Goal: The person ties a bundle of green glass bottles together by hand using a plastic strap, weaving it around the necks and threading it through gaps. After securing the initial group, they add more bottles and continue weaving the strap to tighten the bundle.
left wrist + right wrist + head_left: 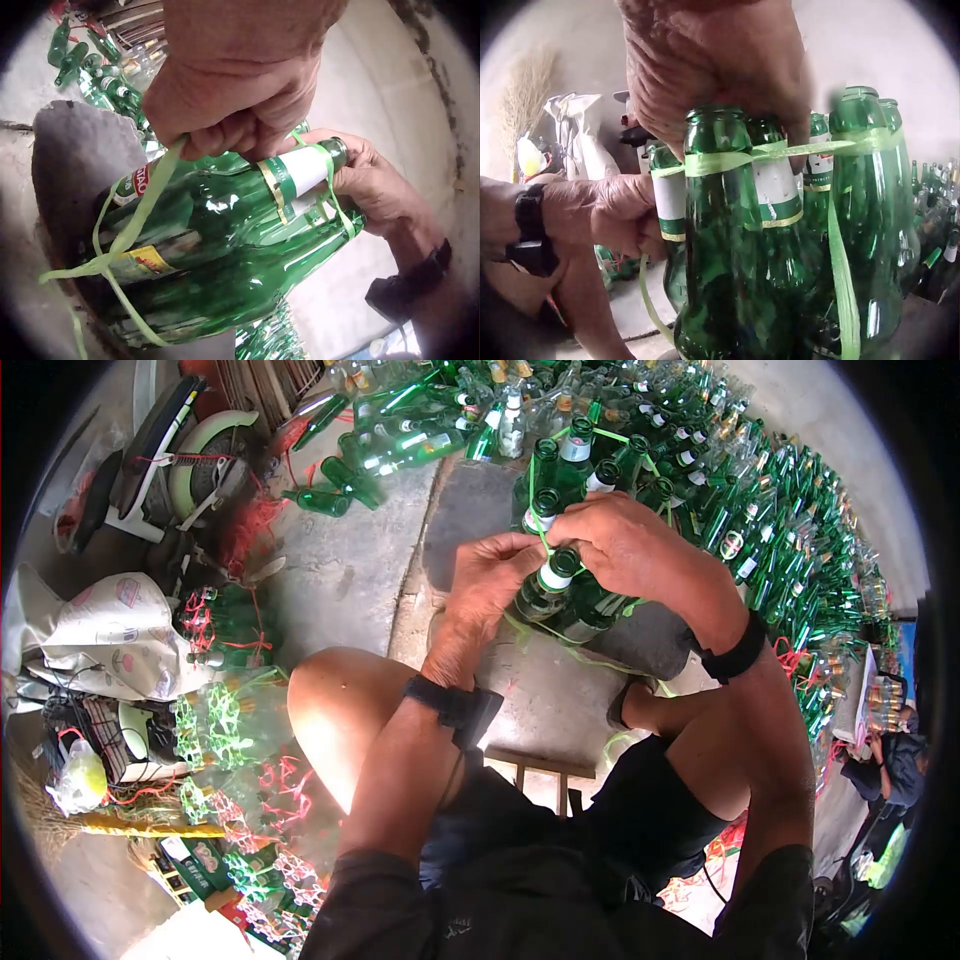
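Several green glass bottles [541, 596] stand upright in a cluster before the person, some with white neck labels. Light green plastic strap [795, 151] runs around the bottle necks, and more of it crosses the lower bodies in the left wrist view. The left hand [490, 575] pinches the strap [154, 195] at the near left side of the cluster, its fingers curled. Over the necks arches the right hand [625, 545], its fingers bent at the strap between the bottles; in the left wrist view the right hand [375, 187] has thumb and fingers around a labelled neck [304, 169].
Loose green bottles [350, 485] lie on the floor ahead, and a large mass of bottles [770, 530] fills the right side. At left are a wheeled machine [205, 470], a white sack [120, 630] and netted bottle bundles [215, 725]. A wooden stool [540, 765] edge shows between the legs.
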The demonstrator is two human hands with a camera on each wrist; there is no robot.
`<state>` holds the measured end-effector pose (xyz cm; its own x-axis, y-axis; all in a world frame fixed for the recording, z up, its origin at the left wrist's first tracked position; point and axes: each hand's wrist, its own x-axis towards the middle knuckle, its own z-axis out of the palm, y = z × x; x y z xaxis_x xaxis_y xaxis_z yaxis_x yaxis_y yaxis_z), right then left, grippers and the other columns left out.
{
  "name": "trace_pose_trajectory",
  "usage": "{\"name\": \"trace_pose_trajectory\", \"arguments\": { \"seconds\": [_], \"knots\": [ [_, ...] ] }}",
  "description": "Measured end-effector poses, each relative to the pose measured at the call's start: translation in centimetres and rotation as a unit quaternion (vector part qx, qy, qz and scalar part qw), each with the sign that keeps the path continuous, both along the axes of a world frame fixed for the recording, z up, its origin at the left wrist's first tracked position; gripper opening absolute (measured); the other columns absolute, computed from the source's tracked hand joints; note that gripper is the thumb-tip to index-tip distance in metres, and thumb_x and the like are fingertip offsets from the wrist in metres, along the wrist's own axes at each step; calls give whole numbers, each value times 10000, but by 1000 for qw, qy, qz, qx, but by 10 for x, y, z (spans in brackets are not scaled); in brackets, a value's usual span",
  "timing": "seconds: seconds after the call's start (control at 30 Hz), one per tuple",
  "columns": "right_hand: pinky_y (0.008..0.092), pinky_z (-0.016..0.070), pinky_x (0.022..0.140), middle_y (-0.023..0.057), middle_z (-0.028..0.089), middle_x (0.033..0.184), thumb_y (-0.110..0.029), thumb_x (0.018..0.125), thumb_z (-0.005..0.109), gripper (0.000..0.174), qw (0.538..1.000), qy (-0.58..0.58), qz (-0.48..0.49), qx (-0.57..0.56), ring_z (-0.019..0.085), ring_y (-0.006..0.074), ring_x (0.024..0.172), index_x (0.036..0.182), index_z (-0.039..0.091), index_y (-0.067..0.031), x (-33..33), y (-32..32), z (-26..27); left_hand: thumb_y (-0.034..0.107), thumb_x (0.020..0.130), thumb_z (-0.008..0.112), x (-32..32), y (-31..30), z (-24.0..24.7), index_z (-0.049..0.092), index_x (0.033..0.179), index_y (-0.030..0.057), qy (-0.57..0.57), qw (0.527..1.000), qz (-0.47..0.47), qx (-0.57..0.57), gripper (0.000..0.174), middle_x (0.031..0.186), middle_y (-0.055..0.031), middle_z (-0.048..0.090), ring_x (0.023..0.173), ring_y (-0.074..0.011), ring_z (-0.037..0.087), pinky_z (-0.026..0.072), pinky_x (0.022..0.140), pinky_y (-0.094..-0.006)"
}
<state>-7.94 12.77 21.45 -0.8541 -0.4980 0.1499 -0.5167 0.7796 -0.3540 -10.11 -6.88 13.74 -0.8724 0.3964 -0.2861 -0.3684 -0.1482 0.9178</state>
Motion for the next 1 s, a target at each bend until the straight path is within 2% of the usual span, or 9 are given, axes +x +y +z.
{"name": "trace_pose_trajectory", "arguments": {
  "seconds": [0.03,0.1,0.27,0.47,0.53,0.67,0.9,0.97,1.0],
  "knots": [
    [478,523,828,198,707,892,48,780,591,263,999,-20,-3,-48,672,392,881,962,742,-67,-2,1,-2,90,880,776,0,1,-3,785,1012,34,-2,1000,1,1,144,876,27,725,690,-37,565,451,614,-216],
    [489,526,807,212,703,899,42,784,584,267,998,-28,5,-56,674,407,878,974,739,-66,-6,2,-3,86,881,770,0,3,-6,790,1010,23,25,1000,8,-5,144,910,15,739,780,-64,617,502,713,-245],
    [502,526,786,228,697,903,26,799,572,253,996,-82,11,-41,676,421,882,982,727,-55,-10,0,8,87,891,750,2,5,-3,789,985,15,32,999,7,-27,125,889,41,718,778,-51,596,496,703,-240],
    [509,519,810,217,702,922,42,793,570,279,986,-159,-2,52,683,404,916,1011,721,-47,-13,-3,23,98,906,727,3,7,-4,786,917,11,69,996,15,-51,105,824,71,675,740,-31,556,465,652,-225],
    [478,512,861,172,682,952,47,786,578,290,992,-103,21,74,650,381,981,1001,735,-69,-11,-3,27,105,910,726,2,7,-3,784,908,11,80,995,12,-58,110,811,75,669,727,-26,550,455,634,-219],
    [447,504,887,128,629,944,9,760,625,255,992,-76,22,99,601,356,1007,962,743,-92,-6,-4,38,117,931,711,0,8,1,786,916,21,74,996,-10,-38,123,809,67,684,718,-23,556,467,614,-222],
    [427,504,827,110,581,881,-72,701,690,65,991,16,31,130,578,321,953,759,681,-44,-2,-5,51,117,940,717,-1,8,12,804,1011,36,54,998,-28,-25,138,873,35,728,748,-38,588,507,656,-236],
    [426,502,819,110,579,880,-77,701,692,56,991,45,40,121,576,320,947,710,658,-32,-2,-2,53,121,939,723,-3,7,8,803,1012,34,67,997,-27,-18,139,877,34,729,760,-37,590,508,671,-237],
    [414,480,796,103,539,858,-56,699,700,117,991,58,42,112,555,310,913,671,589,-31,-2,1,55,126,938,728,-3,7,6,802,1014,33,79,997,-26,-10,141,882,33,729,771,-37,592,508,685,-238]
  ]
}}
